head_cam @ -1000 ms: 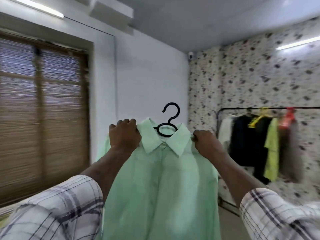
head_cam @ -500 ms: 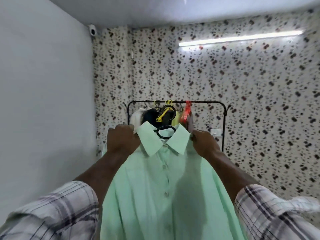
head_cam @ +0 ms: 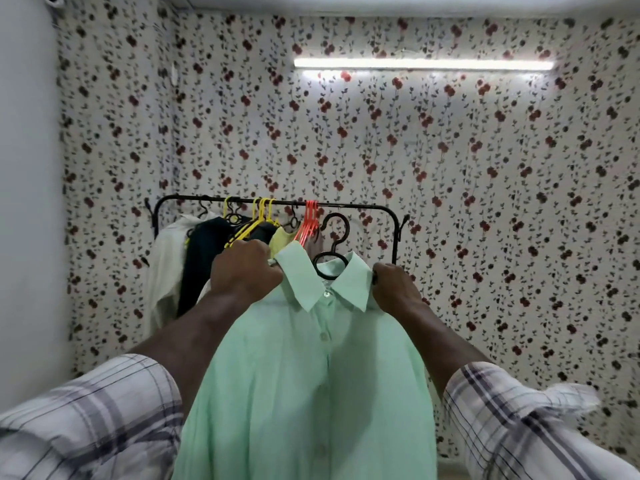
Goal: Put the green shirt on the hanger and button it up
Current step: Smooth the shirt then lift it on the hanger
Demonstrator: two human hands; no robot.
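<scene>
A pale green shirt (head_cam: 311,375) hangs on a black hanger (head_cam: 334,244), whose hook sticks up out of the collar. Its front is buttoned down the middle as far as I can see. My left hand (head_cam: 244,271) is closed on the shirt's left shoulder, and my right hand (head_cam: 393,289) is closed on the right shoulder. I hold the shirt up in front of me, in front of a black clothes rail (head_cam: 367,205).
The rail carries white, black and yellow-green garments (head_cam: 201,258) on yellow hangers (head_cam: 258,220) and orange hangers (head_cam: 310,223); its right end is bare. Flowered wallpaper covers the wall behind. A plain white wall (head_cam: 27,202) stands at the left.
My view has swung right from the window to face the rail squarely. The rail now looks nearer. Both hands kept their grip on the shirt's shoulders.
</scene>
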